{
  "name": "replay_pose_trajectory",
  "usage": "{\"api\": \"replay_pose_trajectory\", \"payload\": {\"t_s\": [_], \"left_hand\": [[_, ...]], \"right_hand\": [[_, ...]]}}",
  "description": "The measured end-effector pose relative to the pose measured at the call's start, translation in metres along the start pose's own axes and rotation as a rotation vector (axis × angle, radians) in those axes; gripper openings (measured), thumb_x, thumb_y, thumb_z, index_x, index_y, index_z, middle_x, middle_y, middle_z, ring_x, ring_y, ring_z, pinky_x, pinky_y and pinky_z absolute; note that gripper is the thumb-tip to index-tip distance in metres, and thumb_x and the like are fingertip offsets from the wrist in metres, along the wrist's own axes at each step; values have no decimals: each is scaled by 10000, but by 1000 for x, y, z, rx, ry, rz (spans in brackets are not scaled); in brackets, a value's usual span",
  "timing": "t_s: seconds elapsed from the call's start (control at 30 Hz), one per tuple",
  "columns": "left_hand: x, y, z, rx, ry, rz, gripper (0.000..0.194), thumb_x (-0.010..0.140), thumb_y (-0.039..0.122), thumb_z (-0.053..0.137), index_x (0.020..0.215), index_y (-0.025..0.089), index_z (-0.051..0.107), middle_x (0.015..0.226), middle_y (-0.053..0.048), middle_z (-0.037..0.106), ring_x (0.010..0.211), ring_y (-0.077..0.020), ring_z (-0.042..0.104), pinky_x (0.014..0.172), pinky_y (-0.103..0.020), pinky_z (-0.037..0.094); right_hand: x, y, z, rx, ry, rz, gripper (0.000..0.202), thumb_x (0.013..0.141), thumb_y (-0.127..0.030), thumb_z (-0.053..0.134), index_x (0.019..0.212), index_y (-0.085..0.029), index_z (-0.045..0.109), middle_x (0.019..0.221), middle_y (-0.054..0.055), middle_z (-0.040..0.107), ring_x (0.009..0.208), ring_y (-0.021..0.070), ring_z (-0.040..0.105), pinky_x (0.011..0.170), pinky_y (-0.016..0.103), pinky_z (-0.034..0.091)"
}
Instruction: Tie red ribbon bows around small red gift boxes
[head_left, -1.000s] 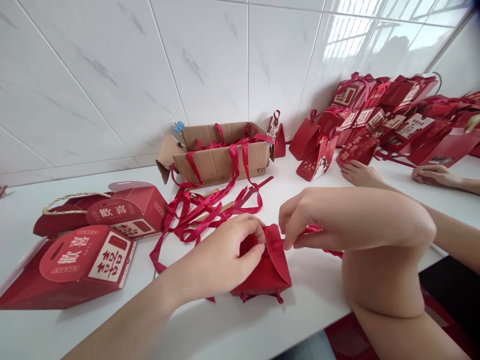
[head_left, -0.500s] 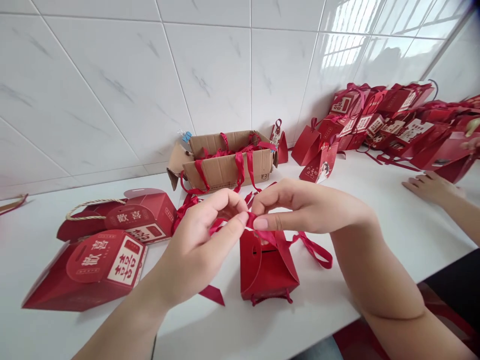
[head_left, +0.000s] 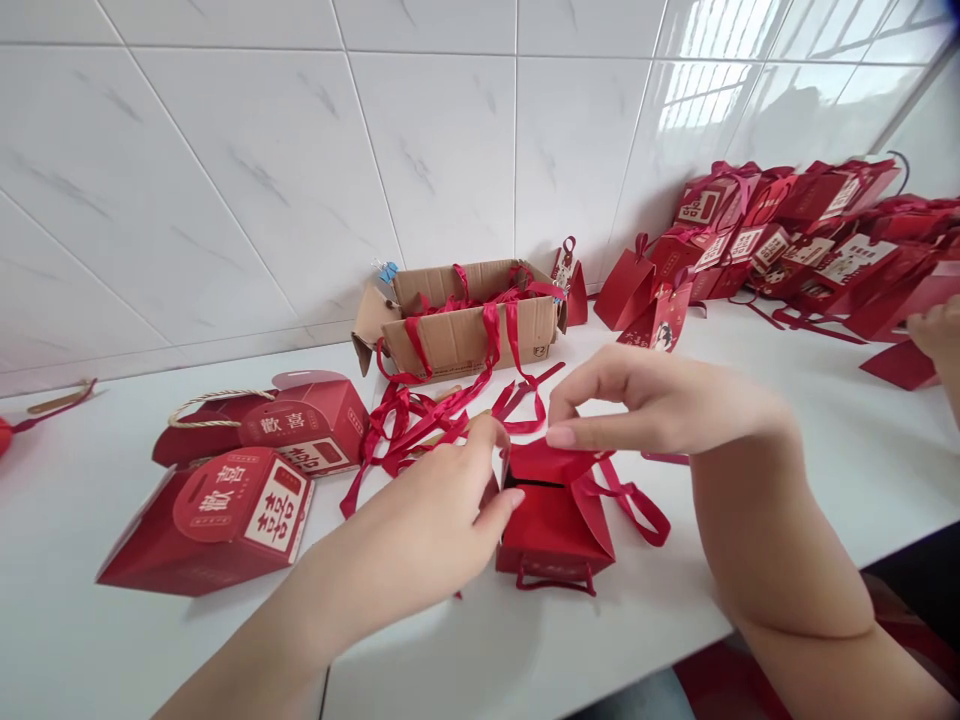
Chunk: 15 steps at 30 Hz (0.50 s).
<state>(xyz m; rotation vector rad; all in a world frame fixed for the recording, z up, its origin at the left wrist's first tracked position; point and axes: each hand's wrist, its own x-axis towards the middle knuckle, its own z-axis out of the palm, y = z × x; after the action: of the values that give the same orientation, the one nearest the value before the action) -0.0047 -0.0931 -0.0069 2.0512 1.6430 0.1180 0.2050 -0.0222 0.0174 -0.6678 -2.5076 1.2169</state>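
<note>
A small red gift box (head_left: 555,525) stands on the white table, its top flaps raised and a dark slot showing between them. At its left side my left hand (head_left: 450,490) is closed, thumb and fingers around the left flap. My right hand (head_left: 645,400) is bent over the rear of the box, thumb and forefinger together at the upper edge of the back flap; the exact contact is partly hidden. A loop of dark red ribbon (head_left: 645,515) trails from the box's right side. A thin cord handle (head_left: 556,583) hangs on the near face.
Two larger red boxes (head_left: 225,515) lie at left. A cardboard carton (head_left: 469,345) with loose ribbons (head_left: 442,420) spilling out stands by the tiled wall. Finished-looking red boxes (head_left: 817,240) are heaped at far right, near another person's hand (head_left: 937,330).
My hands have separated from the ribbon they pinched together above the box. The left moved down to the box's left flap, the right slightly rightward. The other person's hand shifted up and right.
</note>
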Motion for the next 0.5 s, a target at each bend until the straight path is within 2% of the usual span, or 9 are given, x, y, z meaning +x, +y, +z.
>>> {"api": "replay_pose_trajectory", "payload": {"t_s": [0.07, 0.17, 0.33, 0.5], "left_hand": [[1, -4, -3, -49, -7, -1, 410, 901, 432, 364, 1287, 297, 338, 735, 30, 628, 559, -160, 572, 431, -242, 322], [6, -8, -3, -50, -5, 18, 473, 906, 428, 353, 1359, 337, 249, 691, 46, 612, 522, -160, 553, 409, -233, 306], [10, -11, 1, -21, 17, 29, 473, 910, 433, 325, 1368, 336, 257, 721, 15, 625, 518, -174, 559, 396, -234, 286], [9, -11, 0, -46, 13, 19, 403, 900, 432, 330, 1281, 302, 352, 785, -16, 650, 514, -177, 573, 406, -242, 299]], "right_hand": [[3, 3, 4, -93, -18, 36, 304, 896, -378, 511, 706, -152, 586, 603, -29, 456, 546, 70, 368, 504, 221, 300], [9, 7, 11, -207, 10, 106, 262, 885, -323, 502, 696, -156, 574, 624, -17, 487, 565, 82, 397, 512, 230, 303], [19, 11, 19, -271, -17, 203, 297, 873, -307, 478, 614, -162, 481, 569, -28, 422, 515, 75, 329, 471, 241, 248], [26, 15, 23, -248, -13, 205, 343, 861, -304, 477, 567, -171, 361, 546, -45, 311, 504, 70, 252, 471, 245, 223]]}}
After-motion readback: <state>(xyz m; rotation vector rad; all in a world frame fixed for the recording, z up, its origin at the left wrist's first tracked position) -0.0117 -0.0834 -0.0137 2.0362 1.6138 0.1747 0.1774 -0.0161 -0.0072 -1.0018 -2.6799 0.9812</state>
